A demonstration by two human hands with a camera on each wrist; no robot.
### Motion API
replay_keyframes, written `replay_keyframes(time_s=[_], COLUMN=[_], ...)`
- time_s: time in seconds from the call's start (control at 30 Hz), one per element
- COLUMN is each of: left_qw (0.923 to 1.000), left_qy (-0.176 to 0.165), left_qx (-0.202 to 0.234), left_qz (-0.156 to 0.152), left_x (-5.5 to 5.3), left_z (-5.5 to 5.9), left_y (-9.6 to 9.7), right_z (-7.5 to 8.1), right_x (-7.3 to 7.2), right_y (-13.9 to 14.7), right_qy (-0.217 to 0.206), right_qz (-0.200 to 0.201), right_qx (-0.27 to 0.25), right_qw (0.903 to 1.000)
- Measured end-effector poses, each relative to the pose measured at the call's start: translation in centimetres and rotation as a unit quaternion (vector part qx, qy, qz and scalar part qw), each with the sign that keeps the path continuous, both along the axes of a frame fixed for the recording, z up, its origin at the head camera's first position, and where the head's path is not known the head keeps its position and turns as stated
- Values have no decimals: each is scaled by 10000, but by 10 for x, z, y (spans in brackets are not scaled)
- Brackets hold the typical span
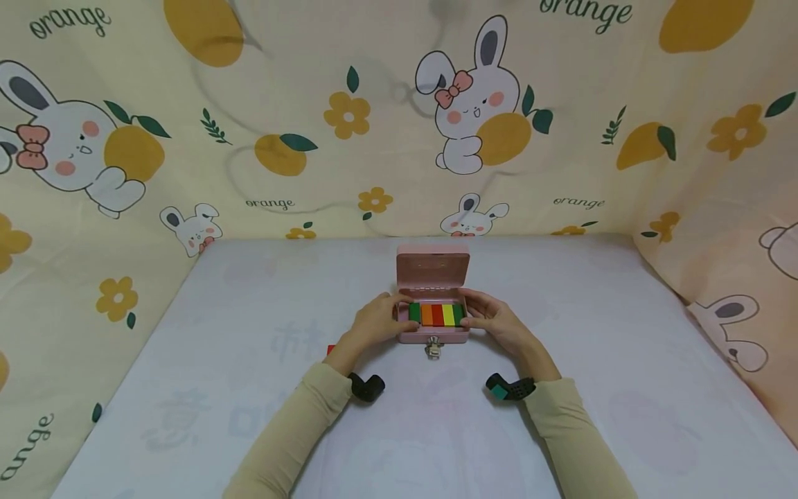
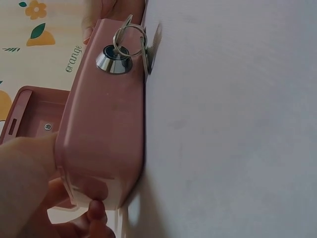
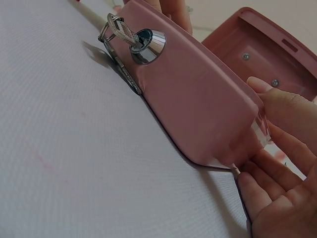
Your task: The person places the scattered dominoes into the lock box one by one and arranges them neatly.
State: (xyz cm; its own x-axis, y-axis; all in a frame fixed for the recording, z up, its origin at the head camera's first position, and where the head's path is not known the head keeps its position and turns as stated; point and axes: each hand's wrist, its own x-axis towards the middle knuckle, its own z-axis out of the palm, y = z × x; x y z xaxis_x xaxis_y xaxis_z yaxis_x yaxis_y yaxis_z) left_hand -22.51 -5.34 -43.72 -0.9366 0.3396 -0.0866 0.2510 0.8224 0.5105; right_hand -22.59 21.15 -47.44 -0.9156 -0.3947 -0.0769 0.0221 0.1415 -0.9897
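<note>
An open pink metal cash box (image 1: 433, 338) stands on the table, its lid (image 1: 433, 269) raised at the back. Inside lies a row of green, orange, red and yellow blocks (image 1: 438, 315). My left hand (image 1: 377, 320) holds the row's left end, thumb in front and a finger behind. At the right end my right hand (image 1: 499, 322) does likewise. In the wrist views both thumbs reach over the box rim, lower fingers are beside the end walls, and the blocks are hidden. A key ring (image 2: 130, 40) hangs from the front lock (image 3: 148, 46).
A small red piece (image 1: 331, 348) shows beside my left wrist on the white tabletop (image 1: 249, 416). A printed rabbit-and-orange cloth (image 1: 374, 159) stands behind and at both sides of the table. A dark wrist camera (image 1: 368, 388) sits at each cuff.
</note>
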Motion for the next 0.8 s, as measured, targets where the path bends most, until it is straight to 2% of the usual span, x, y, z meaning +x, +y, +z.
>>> replay_keyframes(time_s=[0.8], left_qw=[9985], left_qy=[-378], left_qx=[-149], left_qz=[359], left_x=[-1], left_z=[4], left_y=[12], right_z=[1], right_x=[-2], right_y=[0], right_qy=[-5], right_qz=[-25], right_qx=[22], right_qw=[10000])
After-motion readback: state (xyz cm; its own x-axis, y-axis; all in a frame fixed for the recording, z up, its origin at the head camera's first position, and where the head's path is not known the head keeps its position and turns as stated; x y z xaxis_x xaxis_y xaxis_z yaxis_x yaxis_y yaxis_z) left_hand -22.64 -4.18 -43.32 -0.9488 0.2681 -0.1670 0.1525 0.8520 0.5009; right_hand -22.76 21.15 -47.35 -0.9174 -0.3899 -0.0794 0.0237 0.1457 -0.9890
